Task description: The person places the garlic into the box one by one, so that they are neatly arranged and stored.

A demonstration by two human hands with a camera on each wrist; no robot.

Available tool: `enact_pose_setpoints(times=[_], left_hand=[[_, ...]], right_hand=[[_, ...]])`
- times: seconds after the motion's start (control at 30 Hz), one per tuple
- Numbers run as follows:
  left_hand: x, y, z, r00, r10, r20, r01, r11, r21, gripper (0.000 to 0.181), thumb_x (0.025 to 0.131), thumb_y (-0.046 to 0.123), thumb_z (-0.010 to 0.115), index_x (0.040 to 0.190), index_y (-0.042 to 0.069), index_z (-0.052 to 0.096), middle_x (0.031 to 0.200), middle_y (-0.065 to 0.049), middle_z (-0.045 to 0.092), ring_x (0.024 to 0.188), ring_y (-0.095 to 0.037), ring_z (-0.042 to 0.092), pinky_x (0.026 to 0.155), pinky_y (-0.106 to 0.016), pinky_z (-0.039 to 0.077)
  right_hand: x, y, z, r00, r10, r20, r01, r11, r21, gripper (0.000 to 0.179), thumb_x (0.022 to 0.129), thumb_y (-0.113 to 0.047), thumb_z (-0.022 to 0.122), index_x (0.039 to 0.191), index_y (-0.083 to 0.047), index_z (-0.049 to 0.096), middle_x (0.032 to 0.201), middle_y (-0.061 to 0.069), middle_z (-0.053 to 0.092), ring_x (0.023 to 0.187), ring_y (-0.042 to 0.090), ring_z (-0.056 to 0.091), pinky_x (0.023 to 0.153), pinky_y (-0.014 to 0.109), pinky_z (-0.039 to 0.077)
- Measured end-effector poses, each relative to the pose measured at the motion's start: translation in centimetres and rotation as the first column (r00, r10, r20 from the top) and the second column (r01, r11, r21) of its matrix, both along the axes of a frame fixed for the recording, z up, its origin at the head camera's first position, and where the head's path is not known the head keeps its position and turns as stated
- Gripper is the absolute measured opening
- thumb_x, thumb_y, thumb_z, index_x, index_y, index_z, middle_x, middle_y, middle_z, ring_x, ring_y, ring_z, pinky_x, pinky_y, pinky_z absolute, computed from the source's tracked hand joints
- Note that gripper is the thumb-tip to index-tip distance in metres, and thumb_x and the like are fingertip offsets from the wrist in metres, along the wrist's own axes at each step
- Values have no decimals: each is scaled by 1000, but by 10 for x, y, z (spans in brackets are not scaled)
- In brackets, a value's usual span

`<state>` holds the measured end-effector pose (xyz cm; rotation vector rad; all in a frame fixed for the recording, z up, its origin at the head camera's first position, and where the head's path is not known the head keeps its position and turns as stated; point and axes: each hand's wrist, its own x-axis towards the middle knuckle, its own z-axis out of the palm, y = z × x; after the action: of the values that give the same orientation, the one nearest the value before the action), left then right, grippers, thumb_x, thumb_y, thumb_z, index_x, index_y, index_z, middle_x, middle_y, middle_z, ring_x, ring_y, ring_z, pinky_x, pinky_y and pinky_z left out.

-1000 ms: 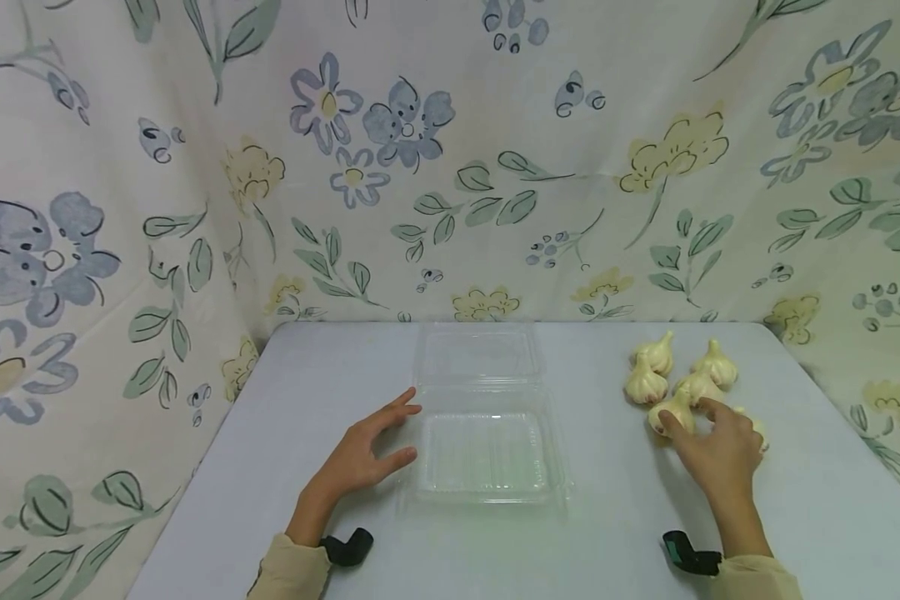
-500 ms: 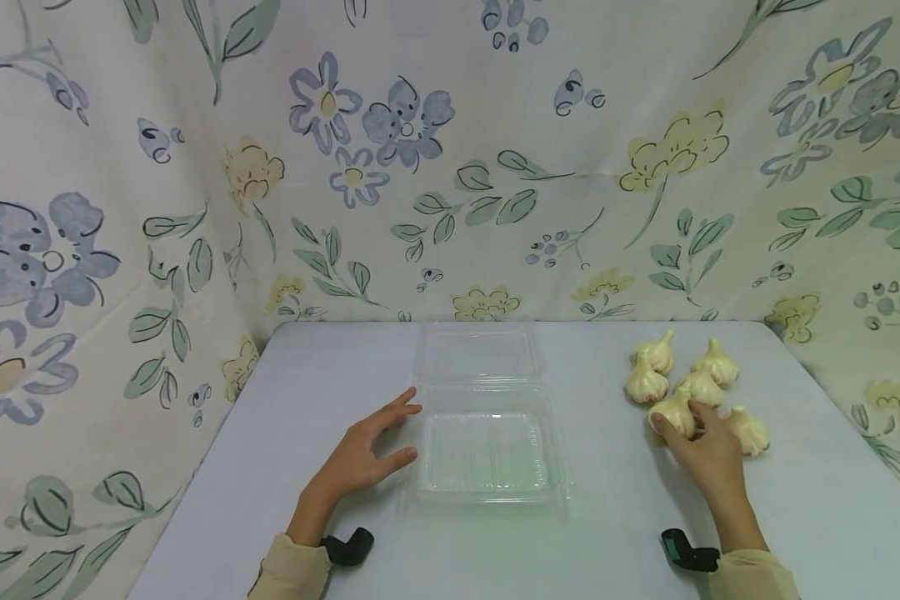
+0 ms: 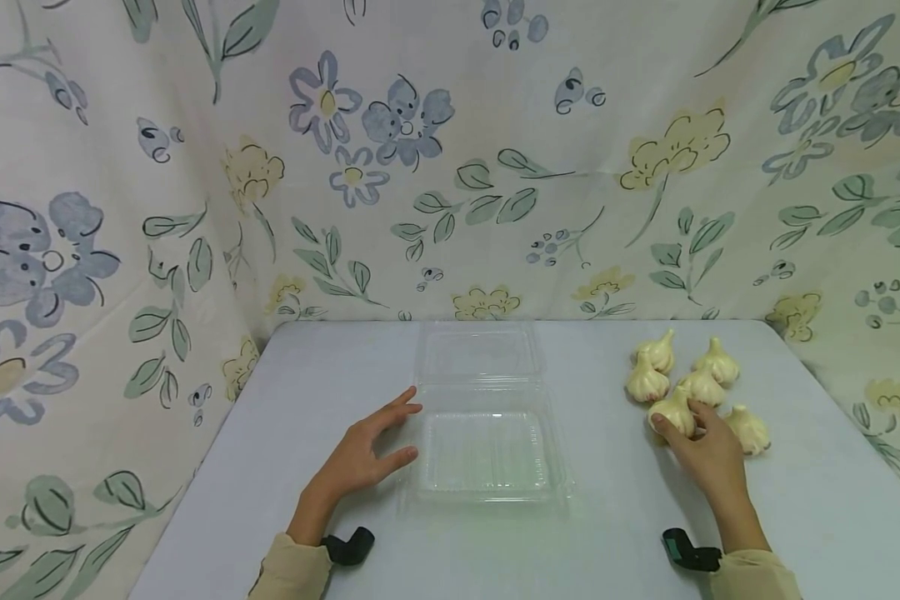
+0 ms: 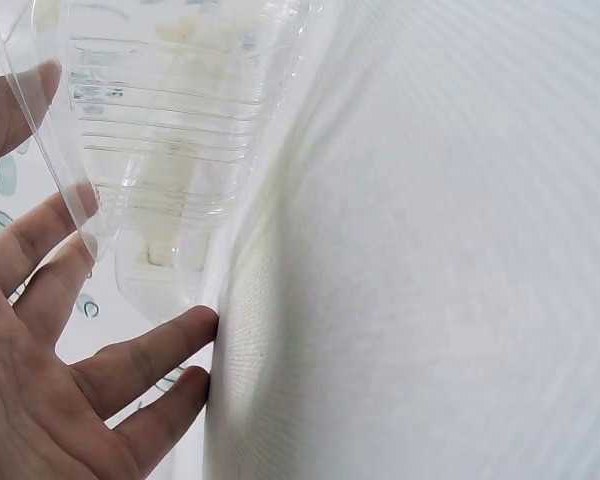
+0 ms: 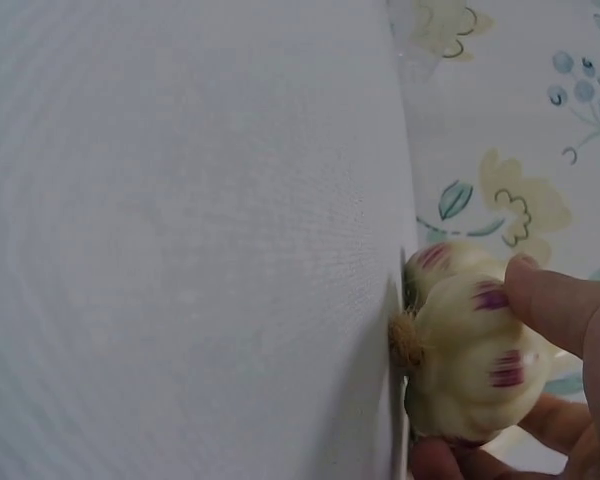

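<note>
My right hand point(image 3: 712, 458) holds a cream-coloured garlic bulb point(image 3: 673, 414), thumb on its left side and fingers on its right. In the right wrist view the bulb point(image 5: 480, 350) shows purple streaks and brown roots, its base close to the table. More garlic bulbs lie around that hand, one point(image 3: 750, 430) just to its right and several behind. A clear plastic clamshell container point(image 3: 487, 503) lies with its lid point(image 3: 480, 354) folded back. Spread and fairly straight, the fingers of my left hand point(image 3: 356, 454) rest against the container's left rim, also visible in the left wrist view.
Everything stands on a white-covered table point(image 3: 607, 542). A floral curtain point(image 3: 450, 242) hangs behind and at the sides. Dark wrist-worn devices point(image 3: 351, 547) stick out by both cuffs.
My right hand has shifted slightly left and closed around the front garlic bulb, uncovering the bulb on its right. The left hand and container have stayed still.
</note>
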<state>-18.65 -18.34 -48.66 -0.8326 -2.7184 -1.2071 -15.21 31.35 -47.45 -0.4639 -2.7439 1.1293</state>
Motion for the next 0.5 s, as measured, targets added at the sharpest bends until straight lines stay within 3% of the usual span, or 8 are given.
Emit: enact_pose_setpoints(times=[0.17, 0.3, 0.5], left_hand=[[0, 0, 0, 1000, -1, -3, 1, 1000, 0, 59, 92, 32, 74, 146, 21, 55, 165, 12, 35, 132, -25, 61, 113, -61, 40], [0, 0, -1, 1000, 2, -1, -2, 1000, -3, 59, 92, 33, 75, 147, 22, 55, 165, 13, 35, 135, -22, 59, 114, -59, 41], [0, 0, -1, 1000, 2, -3, -2, 1000, -8, 59, 92, 33, 75, 147, 24, 55, 165, 13, 35, 136, -21, 58, 114, -57, 41]], right_hand=[[1, -3, 1, 999, -12, -33, 13, 1000, 23, 81, 96, -45, 67, 148, 11, 41, 135, 37, 54, 101, 42, 61, 66, 27, 43], [1, -6, 4, 999, -17, -43, 18, 1000, 24, 81, 95, -46, 68, 149, 9, 42, 135, 33, 55, 89, 28, 60, 60, 24, 42], [-1, -12, 8, 998, -8, -61, 9, 1000, 16, 81, 94, -47, 69, 151, 5, 42, 134, 27, 55, 89, 23, 56, 59, 22, 42]])
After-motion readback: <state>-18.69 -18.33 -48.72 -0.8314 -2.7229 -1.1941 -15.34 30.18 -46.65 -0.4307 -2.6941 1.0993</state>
